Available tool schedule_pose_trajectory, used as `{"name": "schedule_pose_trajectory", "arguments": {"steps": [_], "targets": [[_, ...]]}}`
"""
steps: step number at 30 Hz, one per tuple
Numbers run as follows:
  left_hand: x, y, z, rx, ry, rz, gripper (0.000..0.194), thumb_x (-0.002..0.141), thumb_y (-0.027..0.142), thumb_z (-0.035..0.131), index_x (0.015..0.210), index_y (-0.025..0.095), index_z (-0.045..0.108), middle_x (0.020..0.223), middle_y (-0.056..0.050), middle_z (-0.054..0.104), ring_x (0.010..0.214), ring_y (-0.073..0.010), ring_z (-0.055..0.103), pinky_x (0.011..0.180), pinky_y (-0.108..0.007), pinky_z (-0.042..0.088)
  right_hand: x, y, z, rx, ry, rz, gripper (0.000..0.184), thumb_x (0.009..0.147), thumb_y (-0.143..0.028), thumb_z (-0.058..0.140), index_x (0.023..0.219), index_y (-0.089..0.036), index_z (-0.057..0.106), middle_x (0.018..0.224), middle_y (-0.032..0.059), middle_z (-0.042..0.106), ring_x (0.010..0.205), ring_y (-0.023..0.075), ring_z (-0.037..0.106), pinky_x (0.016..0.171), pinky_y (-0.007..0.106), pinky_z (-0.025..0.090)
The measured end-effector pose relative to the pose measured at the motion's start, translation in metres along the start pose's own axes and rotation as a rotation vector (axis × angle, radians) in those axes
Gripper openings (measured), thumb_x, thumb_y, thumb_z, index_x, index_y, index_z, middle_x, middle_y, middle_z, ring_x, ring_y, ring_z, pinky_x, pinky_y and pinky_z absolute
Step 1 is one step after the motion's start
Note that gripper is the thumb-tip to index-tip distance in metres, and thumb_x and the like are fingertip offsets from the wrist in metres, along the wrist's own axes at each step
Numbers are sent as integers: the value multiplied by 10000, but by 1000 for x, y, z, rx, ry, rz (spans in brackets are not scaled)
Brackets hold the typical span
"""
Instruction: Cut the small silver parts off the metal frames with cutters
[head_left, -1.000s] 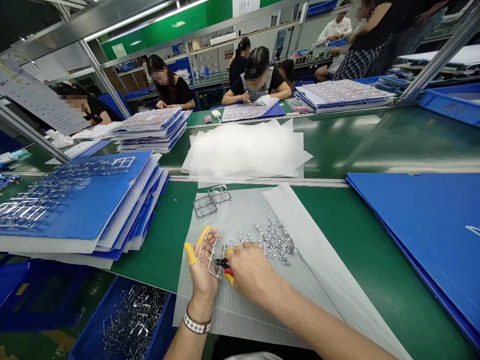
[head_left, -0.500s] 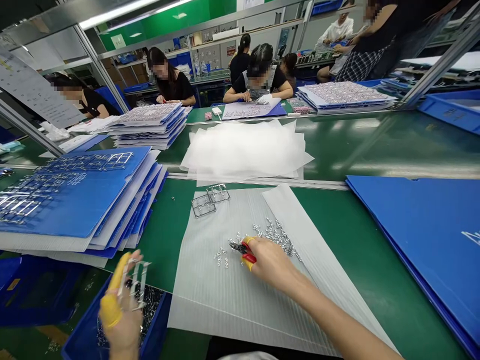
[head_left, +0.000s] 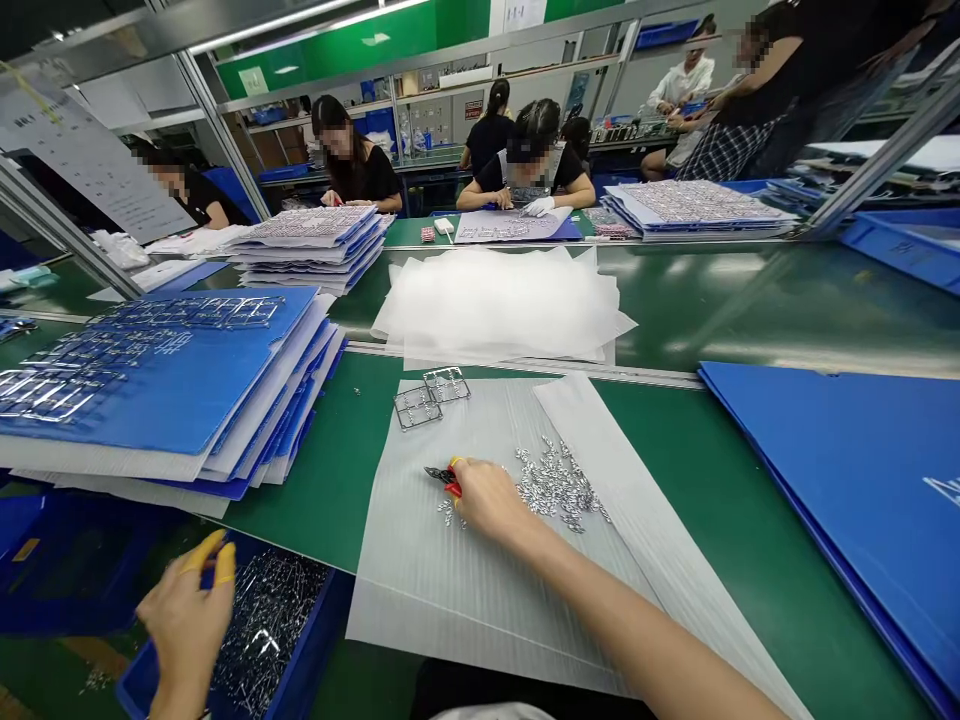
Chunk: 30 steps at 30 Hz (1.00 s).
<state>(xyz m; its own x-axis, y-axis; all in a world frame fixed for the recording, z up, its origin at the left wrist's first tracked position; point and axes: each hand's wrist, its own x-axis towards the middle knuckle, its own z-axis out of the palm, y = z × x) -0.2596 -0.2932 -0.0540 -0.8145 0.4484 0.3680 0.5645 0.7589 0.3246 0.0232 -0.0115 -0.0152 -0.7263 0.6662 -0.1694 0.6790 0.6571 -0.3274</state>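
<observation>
On the green workbench (head_left: 660, 450) there was a tall stack of blue boards (head_left: 187, 420) at the left side, and a pile of thin white sheets (head_left: 495, 305) lay farther along. One big blue board (head_left: 832, 500) was lying at the right. Farther away, a co-worker (head_left: 525, 170) wearing white gloves sat at the bench, and a blue crate (head_left: 907, 250) was near the right edge.

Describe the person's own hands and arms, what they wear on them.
The left hand wears yellow finger cots on two fingers, and the right hand shows one at a fingertip. Neither wears gloves. The right forearm is bare, with no sleeve.
</observation>
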Motion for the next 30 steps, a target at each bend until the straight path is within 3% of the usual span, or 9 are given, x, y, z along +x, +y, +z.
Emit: {"name": "schedule_pose_trajectory", "arguments": {"steps": [3, 6, 8, 11, 14, 20, 24, 27, 30], "targets": [[-18, 75, 1, -265, 11, 341, 256, 823, 371, 528, 975, 204, 650, 970, -82, 653, 887, -244, 587, 807, -377, 459, 1, -5, 1, -27, -9, -23, 142, 818, -135, 496, 928, -151, 586, 899, 122, 648, 807, 258, 605, 625, 293, 349], [-39, 152, 13, -477, -211, 643, 172, 862, 249, 506, 965, 212, 639, 860, -53, 642, 783, -184, 580, 705, -304, 462, 0, -8, 2, -19, -10, -51, 164, 793, -105, 497, 920, -148, 590, 901, 128, 646, 840, 269, 597, 654, 300, 349], [-48, 191, 23, -485, -324, 726, 156, 872, 219, 490, 911, 205, 640, 794, -43, 627, 732, -172, 569, 677, -299, 453, -1, -7, 0, 13, -2, -56, 189, 768, -91, 501, 922, -153, 592, 905, 119, 647, 842, 260, 596, 652, 293, 344], [-55, 224, 37, -448, -390, 762, 157, 865, 164, 477, 895, 187, 630, 780, -51, 612, 748, -182, 571, 704, -316, 459, -1, 2, -7, 102, 18, -24, 200, 750, -104, 501, 918, -168, 588, 875, 84, 650, 774, 220, 598, 603, 268, 330], [-56, 233, 45, -354, -433, 803, 189, 847, 102, 462, 918, 183, 617, 800, -57, 597, 757, -188, 567, 716, -326, 464, -7, 18, -15, 246, 37, 34, 191, 719, -119, 497, 880, -181, 578, 770, 26, 632, 672, 170, 573, 554, 245, 322], [-54, 232, 48, -187, -437, 939, 222, 831, 57, 433, 869, 194, 604, 791, -57, 573, 725, -193, 550, 654, -318, 456, -27, 44, -9, 1422, 5, 204, 126, 606, -208, 522, 731, -194, 529, 554, -58, 455, 463, 103, 420, 445, 225, 322], [-54, 230, 45, -222, -422, 989, 243, 829, 44, 408, 805, 195, 597, 782, -57, 593, 732, -196, 559, 666, -331, 449, -32, 46, -1, 1698, 28, 302, 155, 570, -232, 591, 701, -188, 519, 544, -50, 470, 476, 105, 437, 452, 238, 384], [-53, 225, 42, -447, -513, 808, 161, 837, 121, 460, 869, 199, 597, 819, -50, 639, 736, -182, 590, 684, -321, 459, -32, 45, -1, 1715, 39, 350, 176, 577, -250, 610, 718, -190, 522, 523, -47, 483, 470, 113, 446, 443, 243, 392], [-51, 224, 40, -739, -621, 411, 90, 837, 229, 506, 888, 193, 570, 783, -38, 669, 675, -164, 618, 629, -283, 466, -31, 41, -1, 1754, 62, 361, 192, 571, -252, 616, 723, -192, 516, 529, -44, 495, 471, 111, 444, 455, 247, 403]]}}
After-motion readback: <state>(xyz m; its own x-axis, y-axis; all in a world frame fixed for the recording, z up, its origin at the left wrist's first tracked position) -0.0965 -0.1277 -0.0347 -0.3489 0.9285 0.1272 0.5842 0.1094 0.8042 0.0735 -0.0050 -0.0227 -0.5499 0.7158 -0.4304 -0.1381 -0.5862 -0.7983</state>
